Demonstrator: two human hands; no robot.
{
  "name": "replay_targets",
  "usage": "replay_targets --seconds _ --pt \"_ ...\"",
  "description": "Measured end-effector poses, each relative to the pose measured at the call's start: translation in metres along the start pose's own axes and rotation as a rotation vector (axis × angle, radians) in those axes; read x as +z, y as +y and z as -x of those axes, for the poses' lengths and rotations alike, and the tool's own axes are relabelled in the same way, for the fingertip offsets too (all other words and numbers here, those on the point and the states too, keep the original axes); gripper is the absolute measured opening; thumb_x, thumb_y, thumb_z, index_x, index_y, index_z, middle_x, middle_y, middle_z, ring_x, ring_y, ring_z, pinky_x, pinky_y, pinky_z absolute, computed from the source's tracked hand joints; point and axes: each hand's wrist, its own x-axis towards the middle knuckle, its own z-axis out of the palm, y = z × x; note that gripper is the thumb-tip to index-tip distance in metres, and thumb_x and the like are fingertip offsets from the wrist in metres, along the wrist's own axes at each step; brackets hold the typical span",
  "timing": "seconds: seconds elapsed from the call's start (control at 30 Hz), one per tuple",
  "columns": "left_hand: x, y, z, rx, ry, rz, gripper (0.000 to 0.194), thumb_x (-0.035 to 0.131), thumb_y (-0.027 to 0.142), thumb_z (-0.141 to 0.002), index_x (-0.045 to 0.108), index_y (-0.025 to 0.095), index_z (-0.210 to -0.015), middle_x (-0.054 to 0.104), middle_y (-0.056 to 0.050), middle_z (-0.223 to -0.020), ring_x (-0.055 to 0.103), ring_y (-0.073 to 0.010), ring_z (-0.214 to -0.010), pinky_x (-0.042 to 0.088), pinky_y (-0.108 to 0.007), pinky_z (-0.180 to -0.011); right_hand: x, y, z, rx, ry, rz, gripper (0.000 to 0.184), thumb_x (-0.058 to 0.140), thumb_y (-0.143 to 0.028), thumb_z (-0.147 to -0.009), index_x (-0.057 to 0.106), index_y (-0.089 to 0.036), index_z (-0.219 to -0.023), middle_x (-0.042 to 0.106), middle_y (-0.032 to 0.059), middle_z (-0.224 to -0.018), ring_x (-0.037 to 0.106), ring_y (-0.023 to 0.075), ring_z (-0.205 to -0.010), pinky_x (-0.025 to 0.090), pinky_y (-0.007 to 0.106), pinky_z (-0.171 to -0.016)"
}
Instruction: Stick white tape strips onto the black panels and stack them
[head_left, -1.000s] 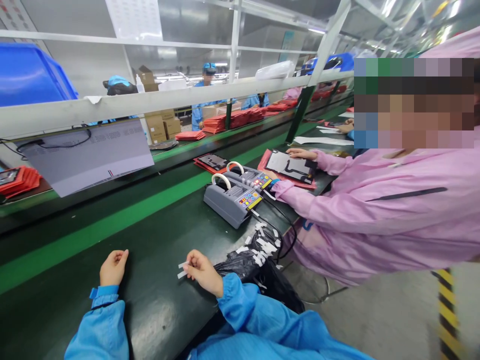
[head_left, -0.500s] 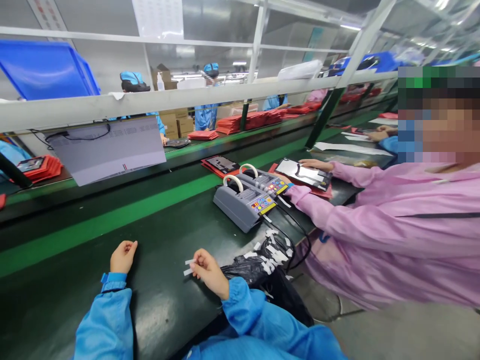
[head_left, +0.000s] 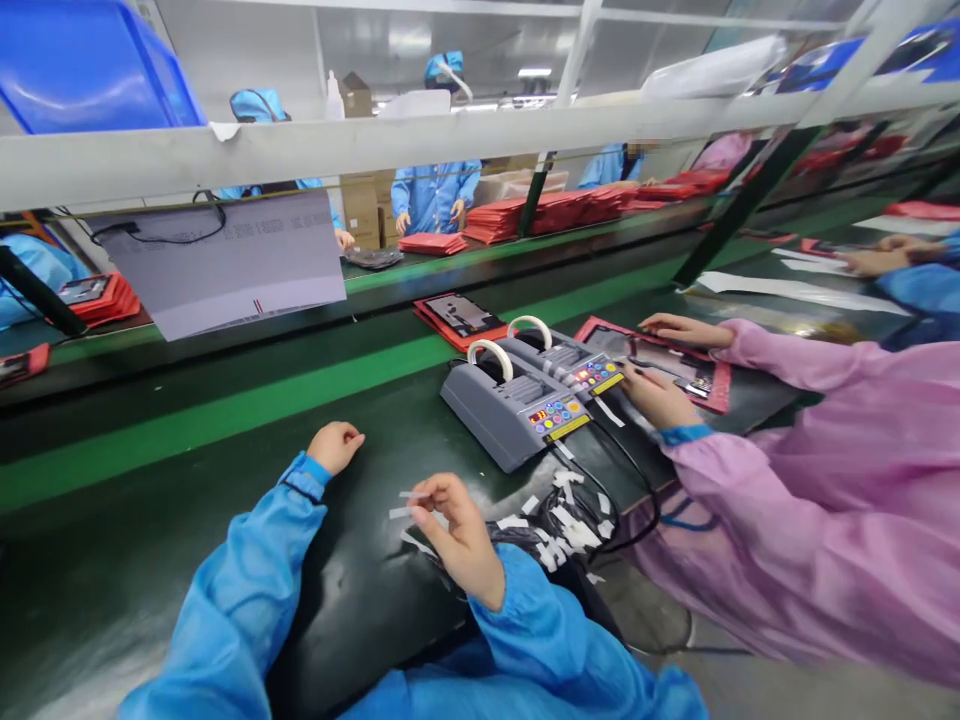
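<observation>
My right hand (head_left: 459, 540) pinches short whitish tape strips (head_left: 400, 513) between thumb and fingers, their ends sticking out to the left. My left hand (head_left: 335, 447) is held over the dark green table (head_left: 247, 465), fingers curled together and nothing visible in them. Beyond my right hand stand two grey tape dispensers, the nearer dispenser (head_left: 487, 420) and the farther dispenser (head_left: 551, 355), each with a white roll on top and a lit panel. Cut tape pieces (head_left: 574, 530) stick to black plastic and cables beside my right wrist.
At the right, a co-worker in pink handles a dark panel on a red sheet (head_left: 718, 385). Another panel on red wrapping (head_left: 459, 315) lies behind the dispensers. A white rail (head_left: 420, 140) crosses above, with a hanging sheet (head_left: 247, 260). Black cables (head_left: 637, 470) run off the table edge.
My left hand has moved right and forward, closer to the dispensers. My right hand keeps the strips and has risen slightly. The view has shifted, and the co-worker's hands have moved over the panel.
</observation>
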Motion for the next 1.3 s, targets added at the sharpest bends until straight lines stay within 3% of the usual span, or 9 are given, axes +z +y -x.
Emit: replay_targets --seconds 0.27,0.47,0.57,0.67,0.8,0.9,1.07,1.2,1.3 --pt "0.041 0.073 -0.108 0.049 -0.007 0.011 0.025 0.053 0.023 -0.084 0.072 0.015 -0.096 0.071 -0.01 -0.094 0.062 -0.0185 -0.09 0.045 -0.026 -0.078 -0.037 0.015 0.017 -0.003 0.204 0.009 0.011 0.058 -0.029 -0.084 0.051 -0.024 -0.09 0.06 0.0017 -0.079 0.06 0.0121 -0.072 0.049 0.024 -0.065" --pt "0.07 0.115 -0.173 0.023 0.048 -0.049 0.025 0.051 0.032 -0.086 0.07 0.022 -0.099 0.067 -0.008 -0.103 0.057 -0.0229 -0.102 0.046 -0.032 -0.079 -0.034 0.032 0.009 -0.144 0.412 -0.067 0.007 0.051 -0.022 -0.088 0.049 -0.024 -0.093 0.055 -0.0008 -0.073 0.057 0.0104 -0.067 0.048 0.021 -0.058" --pt "0.077 0.127 -0.198 0.131 0.075 -0.113 0.025 0.051 0.028 -0.087 0.067 0.021 -0.104 0.064 -0.009 -0.107 0.052 -0.023 -0.108 0.043 -0.034 -0.087 -0.032 0.041 0.004 -0.221 0.478 -0.104 0.007 0.048 -0.021 -0.089 0.048 -0.024 -0.095 0.053 -0.0006 -0.07 0.054 0.0116 -0.066 0.048 0.024 -0.057" --pt "0.079 0.137 -0.217 0.324 0.064 -0.175 0.023 0.049 0.022 -0.088 0.065 0.017 -0.105 0.06 -0.011 -0.114 0.046 -0.023 -0.115 0.038 -0.036 -0.094 -0.036 0.047 0.005 -0.262 0.449 -0.129 0.008 0.045 -0.021 -0.089 0.047 -0.023 -0.097 0.053 0.0004 -0.069 0.053 0.0131 -0.065 0.047 0.026 -0.056" --pt "0.082 0.147 -0.234 0.529 -0.013 -0.214 0.021 0.045 0.018 -0.089 0.066 0.015 -0.092 0.061 -0.012 -0.106 0.048 -0.0207 -0.109 0.039 -0.032 -0.087 -0.043 0.052 0.006 -0.256 0.393 -0.163 0.01 0.041 -0.022 -0.09 0.045 -0.024 -0.1 0.053 0.0013 -0.069 0.053 0.0138 -0.064 0.046 0.026 -0.053" --pt "0.084 0.147 -0.239 0.567 -0.034 -0.209 0.02 0.044 0.015 -0.089 0.064 0.014 -0.086 0.06 -0.012 -0.101 0.049 -0.0202 -0.104 0.04 -0.031 -0.082 -0.046 0.052 0.005 -0.268 0.376 -0.19 0.011 0.041 -0.023 -0.09 0.045 -0.023 -0.1 0.052 0.001 -0.067 0.052 0.0134 -0.062 0.045 0.025 -0.052" --pt "0.079 0.13 -0.233 0.435 0.034 -0.111 0.016 0.044 0.012 -0.087 0.059 0.014 -0.083 0.057 -0.012 -0.106 0.049 -0.0207 -0.105 0.042 -0.031 -0.083 -0.047 0.051 0.006 -0.221 0.354 -0.214 0.012 0.041 -0.021 -0.09 0.045 -0.024 -0.1 0.052 0.0012 -0.068 0.051 0.014 -0.064 0.045 0.026 -0.053" --pt "0.073 0.105 -0.224 0.051 0.207 0.432 0.017 0.051 0.007 -0.079 0.05 0.018 -0.066 0.055 -0.007 -0.105 0.05 -0.0187 -0.106 0.037 -0.032 -0.096 -0.046 0.05 0.009 -0.17 0.351 -0.242 0.013 0.042 -0.022 -0.089 0.047 -0.027 -0.1 0.054 0.0016 -0.068 0.052 0.0156 -0.063 0.046 0.029 -0.052" --pt "0.071 0.091 -0.226 -0.163 0.248 0.68 0.025 0.052 0.003 -0.074 0.041 0.018 -0.056 0.056 -0.003 -0.083 0.056 -0.0178 -0.097 0.04 -0.034 -0.095 -0.045 0.049 0.011 -0.133 0.335 -0.241 0.015 0.045 -0.024 -0.087 0.049 -0.031 -0.1 0.054 0.0021 -0.066 0.053 0.0181 -0.06 0.047 0.033 -0.049"
